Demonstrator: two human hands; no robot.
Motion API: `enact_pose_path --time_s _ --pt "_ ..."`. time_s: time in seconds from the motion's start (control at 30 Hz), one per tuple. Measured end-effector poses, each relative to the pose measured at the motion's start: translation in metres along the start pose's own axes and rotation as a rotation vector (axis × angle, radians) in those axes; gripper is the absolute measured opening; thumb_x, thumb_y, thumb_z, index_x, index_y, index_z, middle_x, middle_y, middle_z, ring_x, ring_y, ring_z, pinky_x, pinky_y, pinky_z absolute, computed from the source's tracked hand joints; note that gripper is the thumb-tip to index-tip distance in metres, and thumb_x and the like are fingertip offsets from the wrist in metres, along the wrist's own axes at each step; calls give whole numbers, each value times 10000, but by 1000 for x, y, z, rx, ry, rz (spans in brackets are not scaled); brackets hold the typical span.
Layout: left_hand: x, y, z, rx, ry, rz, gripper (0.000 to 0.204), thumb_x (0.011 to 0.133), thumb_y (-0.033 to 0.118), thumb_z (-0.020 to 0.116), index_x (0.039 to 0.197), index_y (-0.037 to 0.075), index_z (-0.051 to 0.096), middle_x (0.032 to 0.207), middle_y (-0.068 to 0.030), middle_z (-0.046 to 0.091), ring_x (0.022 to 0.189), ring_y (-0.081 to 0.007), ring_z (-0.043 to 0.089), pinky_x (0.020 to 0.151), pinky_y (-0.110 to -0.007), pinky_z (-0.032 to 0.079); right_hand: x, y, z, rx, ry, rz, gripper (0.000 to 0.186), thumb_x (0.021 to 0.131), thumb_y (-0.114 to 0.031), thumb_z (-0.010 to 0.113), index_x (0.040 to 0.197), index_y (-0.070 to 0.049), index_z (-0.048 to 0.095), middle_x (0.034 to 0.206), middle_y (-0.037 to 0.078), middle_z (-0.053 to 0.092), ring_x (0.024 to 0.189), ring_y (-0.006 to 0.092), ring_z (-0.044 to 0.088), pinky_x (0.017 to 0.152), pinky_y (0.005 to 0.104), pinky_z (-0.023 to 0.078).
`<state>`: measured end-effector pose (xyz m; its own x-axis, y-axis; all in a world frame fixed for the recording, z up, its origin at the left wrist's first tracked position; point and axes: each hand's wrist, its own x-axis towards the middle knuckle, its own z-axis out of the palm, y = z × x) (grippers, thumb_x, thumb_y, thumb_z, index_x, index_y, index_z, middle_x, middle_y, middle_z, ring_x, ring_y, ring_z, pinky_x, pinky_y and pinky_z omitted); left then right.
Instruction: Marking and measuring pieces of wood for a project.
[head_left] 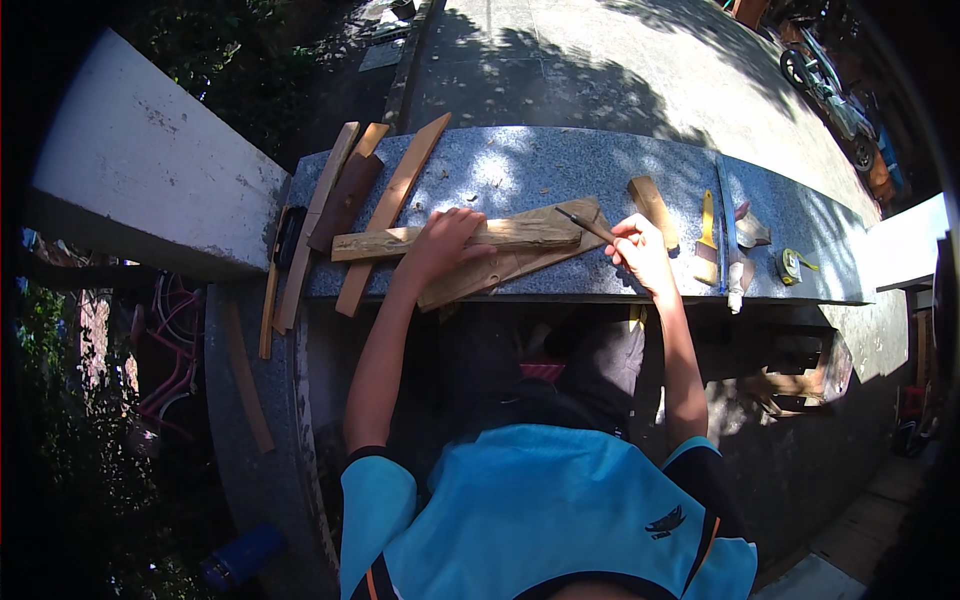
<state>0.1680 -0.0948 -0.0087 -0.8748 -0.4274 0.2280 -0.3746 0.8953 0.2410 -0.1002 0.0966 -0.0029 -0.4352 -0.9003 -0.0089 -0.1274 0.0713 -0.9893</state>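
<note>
My left hand (447,240) lies across a rough length of wood (535,233), its fingers over the far edge, gripping it. That piece rests on a wider flat board (465,284), set at a slant on the granite bench top (560,160). My right hand (642,252) is closed round a slim hand tool (588,224) with a brown handle and a dark narrow tip. The tip points left and hovers near the right end of the wood; whether it touches cannot be made out. The tool's exact kind is too small to tell.
Several wooden strips (395,208) lie at the bench's left. To the right are a wood block (652,212), a yellow-handled brush (706,235), a blue strip (725,240), crumpled cloth (750,228) and a tape measure (790,266). A white pillar (170,150) rises at left.
</note>
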Motion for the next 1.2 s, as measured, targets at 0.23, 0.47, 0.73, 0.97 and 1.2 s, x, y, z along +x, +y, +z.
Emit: enact_pose_path --time_s 0.23,0.47,0.73,0.97,1.2 --pt "17 19 -17 -102 -2 -92 412 706 353 678 973 92 503 876 -71 527 853 -250 562 734 -358 457 -2 -44 4 -478 -89 -303 216 800 -85 571 1007 -58 624 748 65 605 614 119 523 565 268 421" --pt "24 37 -11 35 -62 -276 434 652 439 686 866 91 541 814 -60 531 774 -236 577 666 -360 461 12 -31 -13 -471 -180 -308 174 796 -89 602 961 -54 646 749 71 593 683 137 564 611 251 442" --pt "10 42 4 69 252 -153 403 663 449 667 816 93 558 795 -56 544 773 -222 574 674 -357 445 20 -26 -25 -335 -293 -272 162 802 -60 605 956 -49 653 767 28 592 714 85 557 626 221 441" --pt "15 43 -3 36 114 -236 387 640 449 683 785 111 562 766 -23 539 774 -203 571 685 -350 445 28 -22 -26 -268 -321 -228 163 802 -55 604 957 -46 652 815 41 621 734 105 573 659 225 455" --pt "16 41 -4 32 144 -228 392 636 462 681 774 113 568 755 -23 523 769 -203 568 693 -347 446 28 -32 -6 -347 -357 -153 157 790 -8 605 938 -29 654 757 21 596 716 78 549 641 198 436"
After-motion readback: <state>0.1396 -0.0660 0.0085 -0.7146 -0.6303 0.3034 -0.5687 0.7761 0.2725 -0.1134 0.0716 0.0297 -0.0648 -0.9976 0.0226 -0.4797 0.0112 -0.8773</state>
